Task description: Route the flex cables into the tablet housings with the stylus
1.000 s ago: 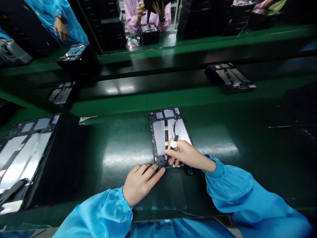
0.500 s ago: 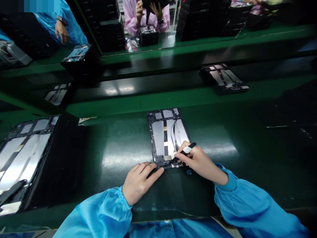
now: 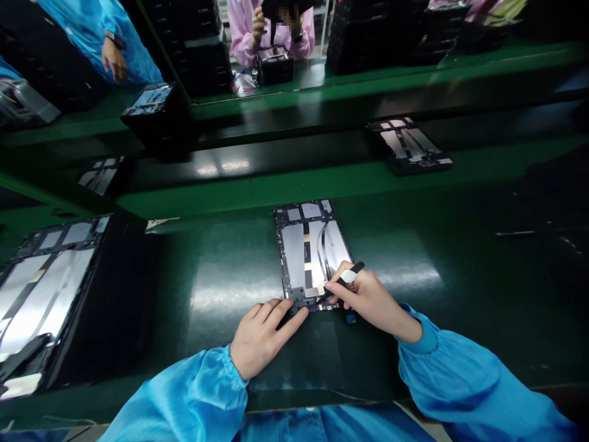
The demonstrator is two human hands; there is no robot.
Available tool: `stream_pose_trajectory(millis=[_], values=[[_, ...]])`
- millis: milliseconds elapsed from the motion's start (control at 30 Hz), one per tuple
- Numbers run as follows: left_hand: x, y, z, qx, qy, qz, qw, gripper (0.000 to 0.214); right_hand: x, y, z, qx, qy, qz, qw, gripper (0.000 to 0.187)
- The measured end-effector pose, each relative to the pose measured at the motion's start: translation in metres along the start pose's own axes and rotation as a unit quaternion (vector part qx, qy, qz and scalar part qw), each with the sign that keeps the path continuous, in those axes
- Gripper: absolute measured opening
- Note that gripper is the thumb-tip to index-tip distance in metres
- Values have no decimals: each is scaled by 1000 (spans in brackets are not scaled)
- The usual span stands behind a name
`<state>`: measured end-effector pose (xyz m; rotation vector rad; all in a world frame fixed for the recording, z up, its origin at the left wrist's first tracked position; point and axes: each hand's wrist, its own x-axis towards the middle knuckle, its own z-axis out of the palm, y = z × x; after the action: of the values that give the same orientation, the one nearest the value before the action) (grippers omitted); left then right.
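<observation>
An opened tablet (image 3: 293, 245) lies flat on the green bench in front of me, its silver inner plates, black ribbon cable and curved black wires showing. My left hand (image 3: 263, 334) rests at its lower left corner, fingers spread, with index finger and thumb touching the bottom edge. My right hand (image 3: 363, 293) pinches black tweezers (image 3: 356, 267) with a white patch on them. Their tip points down and left onto the black strip along the tablet's lower edge. Whether the tip holds anything is too small to tell. A small blue-ended part (image 3: 351, 318) shows below my right hand.
At left stands a tall stack of similar tablets (image 3: 59, 282). Another tablet stack (image 3: 414, 147) sits on the sunken track beyond the bench. Across it, a person in pink (image 3: 242, 31) and a person in blue (image 3: 92, 37) are among dark stacks (image 3: 368, 37).
My left hand has slid slightly right along the tablet's bottom edge. The tweezers' tip now shows on the lower black strip; my right hand has barely moved.
</observation>
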<state>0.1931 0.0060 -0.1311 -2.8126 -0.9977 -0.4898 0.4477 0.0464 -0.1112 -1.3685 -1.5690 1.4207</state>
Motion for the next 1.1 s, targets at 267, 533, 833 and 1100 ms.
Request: stream_pose_trajectory(millis=[267,533,833,1100], values=[[4,5,0,6,-27,-18,999,41,1,1,0,1,-3,-8,1000,23],[22,-12,-4,-91,-55,6,994,30,-1,3,1,53,40,-25,997,27],[41,-1,3,-81,35,69,994,26,33,38,-7,174,359,-81,913,37],[126,-91,46,46,-25,-100,994,35,109,59,-93,134,456,-96,874,56]])
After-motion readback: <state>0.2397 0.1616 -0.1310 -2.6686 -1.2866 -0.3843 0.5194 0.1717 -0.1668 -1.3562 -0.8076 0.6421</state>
